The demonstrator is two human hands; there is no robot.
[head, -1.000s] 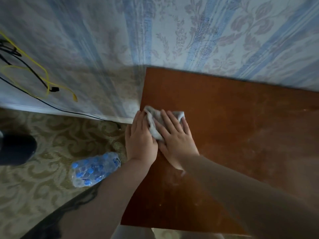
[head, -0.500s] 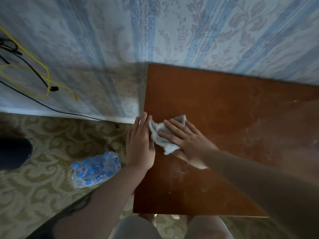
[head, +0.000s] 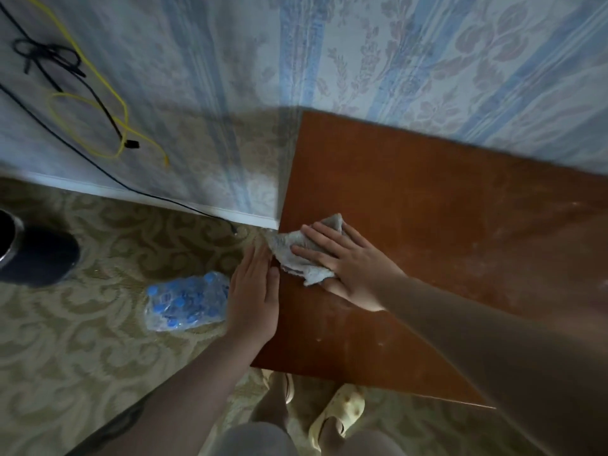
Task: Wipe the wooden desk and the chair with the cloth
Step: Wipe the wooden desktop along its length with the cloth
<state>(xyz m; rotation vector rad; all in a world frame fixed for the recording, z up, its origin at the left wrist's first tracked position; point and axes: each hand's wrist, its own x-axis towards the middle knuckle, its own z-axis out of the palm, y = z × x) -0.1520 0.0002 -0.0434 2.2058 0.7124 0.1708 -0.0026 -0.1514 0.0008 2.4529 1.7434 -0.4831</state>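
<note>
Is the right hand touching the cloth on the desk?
Touching. The head view shows the right hand lying flat on the cloth, straight fingers pressing it onto the wooden desk near its left edge.

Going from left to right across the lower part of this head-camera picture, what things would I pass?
Dark round container on the carpet → plastic-wrapped pack of blue-capped bottles → left hand at the desk's left edge → cloth → right hand pressing the cloth → bare top of the wooden desk.
</note>
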